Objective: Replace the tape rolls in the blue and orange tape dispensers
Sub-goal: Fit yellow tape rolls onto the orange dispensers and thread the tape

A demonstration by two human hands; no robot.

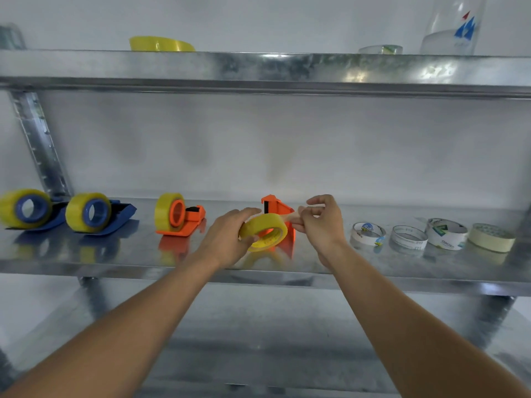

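Observation:
My left hand [227, 237] grips a yellow tape roll [265, 231] just above the metal shelf [86, 254]. My right hand [321, 222] pinches the loose end of tape pulled off that roll. Right behind the roll stands an orange dispenser [277, 209], partly hidden by it. To the left sit another orange dispenser [179, 215] and two blue dispensers [27, 209] [96, 214], each loaded with a yellow roll.
Three spent cardboard cores [367, 232] [409, 238] [445, 232] and a cream masking tape roll [491, 237] lie at the right of the shelf. On the upper shelf [258, 67] are a yellow roll [161, 43], a clear roll [380, 49] and a bottle [454, 27].

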